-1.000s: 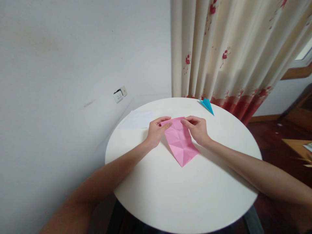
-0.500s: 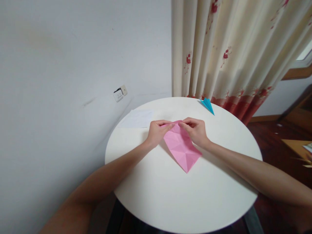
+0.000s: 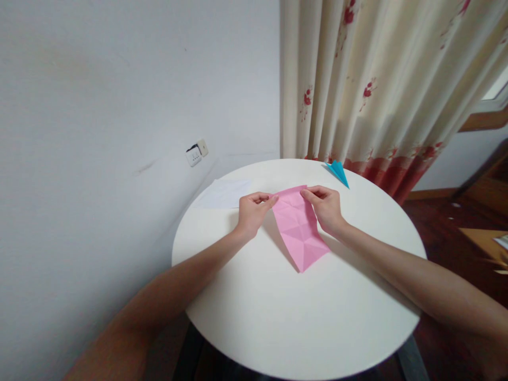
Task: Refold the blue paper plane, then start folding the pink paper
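Observation:
A creased sheet of pink paper (image 3: pixel 297 227) hangs between my two hands over the round white table (image 3: pixel 301 323). Its upper edge is pulled fairly straight, and its lower corner points toward me. At the upper left corner, my left hand (image 3: pixel 252 211) pinches the paper between thumb and fingers. My right hand (image 3: pixel 327 206) pinches the upper right corner the same way. Crossing fold lines show over the sheet's surface. Its shadow falls on the tabletop to the left.
Near the table's far edge lies a blue folded paper plane (image 3: pixel 338 173). A white sheet (image 3: pixel 224 193) rests at the back left, beside the wall with a socket (image 3: pixel 194 156). A flowered curtain (image 3: pixel 357 84) hangs behind the table.
My hands have moved apart, from near the middle of the top edge to its corners. The paper's top edge is now spread wider and its lower corner has risen slightly.

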Demonstrator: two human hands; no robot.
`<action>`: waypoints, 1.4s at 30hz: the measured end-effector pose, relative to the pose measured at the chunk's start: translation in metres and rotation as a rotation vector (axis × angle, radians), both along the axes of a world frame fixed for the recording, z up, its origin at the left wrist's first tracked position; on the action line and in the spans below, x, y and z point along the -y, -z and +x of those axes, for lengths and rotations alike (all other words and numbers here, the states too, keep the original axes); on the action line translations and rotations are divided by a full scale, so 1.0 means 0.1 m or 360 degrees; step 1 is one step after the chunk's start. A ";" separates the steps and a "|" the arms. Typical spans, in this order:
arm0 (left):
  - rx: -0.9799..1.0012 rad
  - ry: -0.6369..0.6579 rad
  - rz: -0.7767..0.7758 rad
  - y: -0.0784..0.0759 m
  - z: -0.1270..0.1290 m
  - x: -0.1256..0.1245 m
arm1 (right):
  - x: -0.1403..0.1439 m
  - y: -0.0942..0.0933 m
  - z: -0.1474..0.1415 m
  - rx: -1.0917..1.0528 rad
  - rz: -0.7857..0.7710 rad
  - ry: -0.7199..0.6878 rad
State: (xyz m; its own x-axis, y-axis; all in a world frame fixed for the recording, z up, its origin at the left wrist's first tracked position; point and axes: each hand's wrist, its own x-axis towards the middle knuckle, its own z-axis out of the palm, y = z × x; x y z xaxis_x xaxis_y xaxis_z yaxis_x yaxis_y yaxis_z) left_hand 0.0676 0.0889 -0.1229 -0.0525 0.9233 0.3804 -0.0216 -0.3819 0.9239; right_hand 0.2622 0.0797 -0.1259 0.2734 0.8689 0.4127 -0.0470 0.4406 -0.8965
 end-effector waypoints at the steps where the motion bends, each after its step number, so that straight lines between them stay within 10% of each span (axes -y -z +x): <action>1: 0.0013 -0.0007 -0.0004 0.00 0.00 0.00 | -0.01 0.01 0.00 -0.0008 0.0003 -0.0001; 25: 0.0442 0.0258 -0.0038 0.01 0.03 0.00 | -0.02 0.06 -0.02 -0.0053 0.0012 -0.0044; 35: 0.0129 0.0657 -0.0245 0.02 -0.02 -0.02 | -0.07 0.11 0.01 -0.0092 -0.0039 -0.0015; 42: 0.0065 0.0373 -0.0129 0.07 0.01 -0.02 | -0.06 0.12 -0.01 -0.0092 -0.0050 -0.0047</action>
